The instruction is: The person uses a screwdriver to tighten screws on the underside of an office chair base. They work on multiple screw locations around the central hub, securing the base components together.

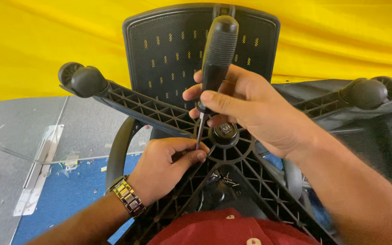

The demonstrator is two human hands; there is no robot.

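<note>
- Head view: the right hand (pixel 255 109) is closed around the lower end of a screwdriver (pixel 216 59), fingers wrapped where the black ribbed handle meets the thin metal shaft. The handle rises up and slightly right out of the grip; the shaft runs down and slightly left from it.
- The left hand (pixel 166 165) sits just below the right-hand grip, curled shut, its thumb and forefinger pinched around the tip of the shaft. What the tip meets is hidden by those fingers. A metal-link wristwatch (pixel 127 196) is on this wrist.
- Directly under both grips lies an upturned black chair base (pixel 159 113), a star of ribbed plastic arms. Its round centre hub (pixel 225 131) is just right of the left-hand grip and just below the fingers of the right hand.
- One arm of the base runs up and left from the grips to a black caster (pixel 85 80); another runs right, behind the right wrist, to a second caster (pixel 368 93). Both casters are well apart from the hands.
- Behind the screwdriver handle stands the chair's black mesh backrest (pixel 169 50), with yellow cloth (pixel 37 41) beyond it.
- Below the left-hand grip, a red garment (pixel 214 229) shows at the bottom edge. To the left of it lies a blue and grey floor (pixel 64 190).
</note>
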